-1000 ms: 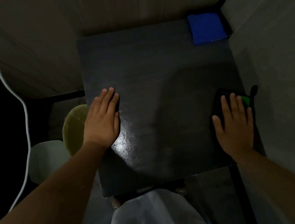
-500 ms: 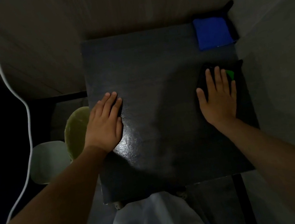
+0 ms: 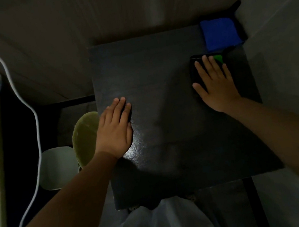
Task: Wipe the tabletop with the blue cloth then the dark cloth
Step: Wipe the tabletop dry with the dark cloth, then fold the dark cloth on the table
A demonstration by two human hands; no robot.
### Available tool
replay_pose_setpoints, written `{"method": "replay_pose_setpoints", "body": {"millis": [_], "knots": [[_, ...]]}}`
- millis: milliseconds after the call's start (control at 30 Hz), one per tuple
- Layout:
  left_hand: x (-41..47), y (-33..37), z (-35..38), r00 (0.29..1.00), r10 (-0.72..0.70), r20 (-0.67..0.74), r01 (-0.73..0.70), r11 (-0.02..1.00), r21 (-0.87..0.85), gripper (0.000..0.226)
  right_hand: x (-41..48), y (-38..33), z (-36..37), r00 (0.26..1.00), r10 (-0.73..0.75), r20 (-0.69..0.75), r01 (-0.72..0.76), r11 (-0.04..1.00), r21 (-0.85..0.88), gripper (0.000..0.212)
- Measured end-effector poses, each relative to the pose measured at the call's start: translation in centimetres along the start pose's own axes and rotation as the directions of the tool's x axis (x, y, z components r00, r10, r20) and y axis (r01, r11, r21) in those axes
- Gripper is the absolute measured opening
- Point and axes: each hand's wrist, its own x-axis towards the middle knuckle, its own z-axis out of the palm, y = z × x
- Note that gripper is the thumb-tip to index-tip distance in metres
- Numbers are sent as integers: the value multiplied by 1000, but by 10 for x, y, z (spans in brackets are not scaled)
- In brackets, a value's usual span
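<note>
Two flat hands: right hand [image 3: 214, 84] splayed atop dark cloth [image 3: 195, 70], left hand [image 3: 115, 128] on tabletop [image 3: 161, 96].

Under your flat right hand [image 3: 214, 84] the dark cloth [image 3: 195, 70] looks matt and soft. Beyond it, the blue cloth [image 3: 220, 35] is fuzzy terry. The tabletop [image 3: 161, 93] shows a fine-grained, slightly glossy finish.

Both arms reach forward, left hand [image 3: 115, 130] and right hand [image 3: 214, 84] lying flat, palms down, fingers extended.
</note>
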Motion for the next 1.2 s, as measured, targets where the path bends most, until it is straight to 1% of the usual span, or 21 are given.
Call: {"method": "replay_pose_setpoints", "body": {"millis": [100, 233, 333, 467, 567, 667, 733, 800, 833, 867, 900, 933, 967, 1000, 1033, 1067, 1100, 1200], "knots": [[0, 1, -2, 1000, -5, 22, 4, 1000, 28, 57, -2, 5, -4, 998, -63, 18, 63, 998, -5, 66], [2, 0, -5, 1000, 2, 30, -3, 999, 42, 57, -1, 3, -7, 998, -42, 42, 41, 999, 22, 67], [4, -1, -6, 999, 20, 35, -22, 997, 70, 58, -1, 3, -8, 997, -34, 68, 34, 999, 11, 68], [8, -1, -4, 999, 42, 34, -46, 994, 97, 59, -1, 5, -6, 999, -27, 42, 27, 1000, 12, 68], [14, -2, -7, 998, 60, 37, -64, 990, 125, 55, -1, 4, -6, 999, -25, 31, 24, 999, 39, 69], [33, 12, -15, 999, 24, 24, -26, 998, 52, 47, -5, 1, -4, 998, -41, 39, 39, 997, 60, 69], [57, 35, -21, 999, 45, 21, -45, 999, 7, 44, -5, 3, -7, 997, -53, 52, 47, 994, 102, 64], [83, 64, -26, 999, 38, 1, -38, 996, -82, 41, -3, 5, -19, 996, -78, 41, 66, 969, 240, 60], [94, 79, -28, 1000, 10, -11, -11, 987, -159, 38, -4, 6, -26, 998, -68, 3, 64, 946, 317, 56], [104, 95, -31, 999, -34, -8, 31, 970, -242, 34, -6, 9, -32, 998, -18, -68, 42, 929, 367, 51], [114, 109, -33, 996, -84, 21, 86, 942, -324, 31, -10, 12, -36, 987, 76, -141, -14, 919, 394, 48], [123, 123, -34, 989, -138, 57, 149, 908, -391, 30, -12, 17, -41, 965, 197, -173, -109, 902, 418, 47], [131, 135, -36, 977, -195, 83, 211, 875, -435, 30, -14, 23, -46, 938, 319, -138, -227, 862, 454, 47], [138, 144, -37, 960, -253, 117, 278, 840, -466, 31, -15, 27, -47, 909, 414, -54, -339, 805, 487, 48], [145, 152, -40, 937, -319, 142, 346, 795, -499, 31, -15, 31, -48, 885, 464, 33, -417, 759, 501, 47], [150, 158, -41, 908, -383, 170, 412, 740, -532, 31, -13, 34, -49, 874, 477, 96, -457, 737, 499, 44], [155, 163, -43, 878, -434, 201, 467, 689, -555, 29, -10, 35, -49, 868, 480, 130, -475, 725, 498, 40], [165, 172, -46, 802, -535, 266, 578, 583, -571, 22, 0, 31, -50, 847, 503, 172, -510, 679, 528, 33]]}}
